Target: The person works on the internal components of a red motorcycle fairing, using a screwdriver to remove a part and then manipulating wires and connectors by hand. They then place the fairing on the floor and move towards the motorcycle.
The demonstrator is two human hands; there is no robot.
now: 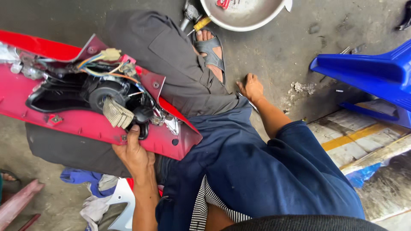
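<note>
Left hand [135,152]: grips near edge of red motorcycle fairing panel [77,122] on lap.
Right hand [251,88]: far right, fingers on floor [274,51], grip unclear.

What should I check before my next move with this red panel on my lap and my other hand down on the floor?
1. Left hand steadying the red panel at its lower edge, thumb by the black fitting: ok.
2. Panel resting across the lap, wiring side up: ok.
3. Loose coloured wires and pale connector clear of the left hand: ok.
4. Right hand reaching to the concrete floor, fingers on a thin metal tool: grip cannot tell.
5. Metal bowl of parts upright beyond the sandalled foot: ok.
6. Blue panel lying apart from the right arm: ok.
</note>
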